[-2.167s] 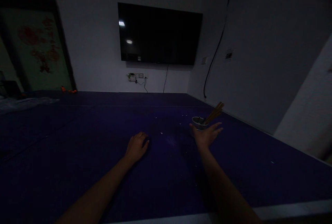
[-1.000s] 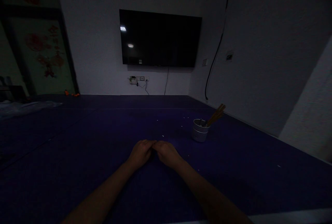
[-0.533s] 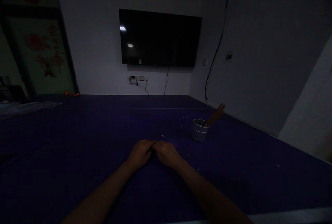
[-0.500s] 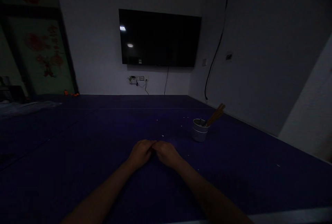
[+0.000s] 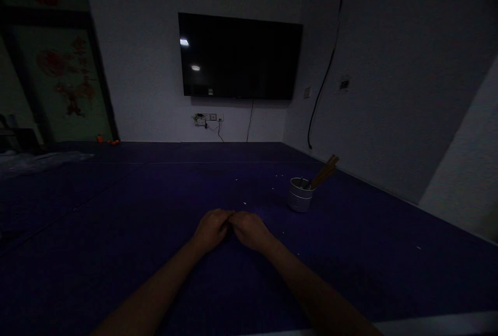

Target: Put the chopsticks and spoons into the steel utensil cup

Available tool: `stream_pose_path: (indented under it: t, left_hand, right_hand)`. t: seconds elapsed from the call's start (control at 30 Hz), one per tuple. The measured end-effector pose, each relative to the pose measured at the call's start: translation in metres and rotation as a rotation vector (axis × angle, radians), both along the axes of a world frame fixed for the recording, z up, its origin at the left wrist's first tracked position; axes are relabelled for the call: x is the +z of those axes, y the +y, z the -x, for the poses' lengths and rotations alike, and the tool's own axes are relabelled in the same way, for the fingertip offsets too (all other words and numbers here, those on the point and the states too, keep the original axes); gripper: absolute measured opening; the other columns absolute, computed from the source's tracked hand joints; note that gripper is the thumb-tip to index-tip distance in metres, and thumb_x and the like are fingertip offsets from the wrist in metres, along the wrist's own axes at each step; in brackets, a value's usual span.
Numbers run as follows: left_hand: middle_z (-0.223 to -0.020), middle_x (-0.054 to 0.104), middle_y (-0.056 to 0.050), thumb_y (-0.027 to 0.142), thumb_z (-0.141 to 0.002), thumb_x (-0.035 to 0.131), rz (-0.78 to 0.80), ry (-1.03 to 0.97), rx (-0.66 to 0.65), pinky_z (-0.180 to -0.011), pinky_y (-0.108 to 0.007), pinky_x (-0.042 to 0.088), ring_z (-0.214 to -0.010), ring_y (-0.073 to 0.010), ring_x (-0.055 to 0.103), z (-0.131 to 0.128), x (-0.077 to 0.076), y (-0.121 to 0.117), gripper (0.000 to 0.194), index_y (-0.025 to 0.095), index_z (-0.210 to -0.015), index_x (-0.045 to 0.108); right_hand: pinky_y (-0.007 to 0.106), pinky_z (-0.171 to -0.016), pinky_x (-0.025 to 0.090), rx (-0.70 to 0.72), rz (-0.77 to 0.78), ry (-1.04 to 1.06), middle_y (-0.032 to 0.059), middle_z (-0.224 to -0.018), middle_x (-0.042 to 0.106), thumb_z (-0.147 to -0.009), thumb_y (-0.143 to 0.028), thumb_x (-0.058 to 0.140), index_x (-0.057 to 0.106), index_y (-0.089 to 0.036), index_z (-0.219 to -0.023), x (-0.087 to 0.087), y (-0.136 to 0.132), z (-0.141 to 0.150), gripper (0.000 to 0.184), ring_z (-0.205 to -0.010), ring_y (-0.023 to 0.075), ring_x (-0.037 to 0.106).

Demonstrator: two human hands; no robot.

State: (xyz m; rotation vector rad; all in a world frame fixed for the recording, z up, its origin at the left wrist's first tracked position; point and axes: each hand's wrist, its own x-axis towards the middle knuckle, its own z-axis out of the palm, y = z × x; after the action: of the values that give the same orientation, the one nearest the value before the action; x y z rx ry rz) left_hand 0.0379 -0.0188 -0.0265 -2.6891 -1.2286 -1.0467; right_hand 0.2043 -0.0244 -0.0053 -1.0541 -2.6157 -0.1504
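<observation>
My left hand [image 5: 211, 231] and my right hand [image 5: 250, 229] rest on the dark blue surface [image 5: 237, 284], their fingertips meeting in the middle. The fingers of both are curled together, and no object shows in either one. The undersides of the hands are hidden from me. Ahead and to the right stands a grey-white perforated holder [image 5: 300, 201], upright, apart from my right hand. Thin brown sticks [image 5: 326, 171] lean out of it to the right, with darker items beside them inside.
Small white scraps [image 5: 245, 203] lie scattered on the blue surface. A black television [image 5: 241, 58] hangs on the far wall above sockets [image 5: 210, 117] with wires. A dark cable [image 5: 322, 89] runs down the right wall. Clear plastic sheeting [image 5: 42, 162] lies at far left.
</observation>
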Motion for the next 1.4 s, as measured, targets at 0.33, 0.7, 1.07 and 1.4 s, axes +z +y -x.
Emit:
stream_pose_path:
  t: [0.33,0.7,1.07,1.4]
  left_hand:
    - [-0.104,0.067,-0.006,0.012,-0.079,0.047,0.023,0.02,0.008,-0.086,-0.034,0.047,-0.093,-0.0177,0.06,-0.0006,0.002,-0.0001,0.04,0.021,-0.116,0.059]
    - [-0.106,0.067,-0.005,0.011,-0.079,0.046,0.03,0.006,-0.023,-0.087,-0.034,0.046,-0.096,-0.0173,0.06,-0.0011,0.0032,-0.0018,0.041,0.021,-0.116,0.058]
    - [-0.105,0.067,-0.005,0.012,-0.08,0.046,0.026,0.013,-0.01,-0.087,-0.034,0.046,-0.095,-0.0173,0.06,-0.002,0.003,-0.0025,0.041,0.023,-0.117,0.058]
    - [-0.102,0.068,-0.006,0.018,-0.083,0.045,-0.041,0.023,0.071,-0.084,-0.033,0.047,-0.091,-0.0171,0.061,-0.0006,0.0045,-0.0029,0.032,0.02,-0.111,0.061]
  right_hand:
    - [0.027,-0.079,0.042,0.001,0.007,0.016,0.0094,-0.098,0.067,-0.081,-0.011,0.04,0.062,-0.016,-0.1,0.0002,0.0003,-0.0005,0.03,-0.09,0.0182,0.06]
    - [0.026,-0.074,0.041,0.031,-0.026,0.057,0.0077,-0.091,0.067,-0.081,-0.014,0.042,0.061,-0.015,-0.091,-0.0018,0.0003,-0.0016,0.021,-0.085,0.0179,0.061]
    - [0.027,-0.077,0.042,0.004,0.0,0.029,0.0086,-0.095,0.067,-0.08,-0.013,0.043,0.062,-0.016,-0.096,0.0011,-0.0017,-0.0016,0.026,-0.088,0.0182,0.061]
    - [0.029,-0.08,0.045,-0.058,-0.056,0.216,0.0059,-0.094,0.069,-0.08,-0.015,0.043,0.065,-0.02,-0.098,0.0007,0.002,-0.0067,0.029,-0.087,0.0181,0.062]
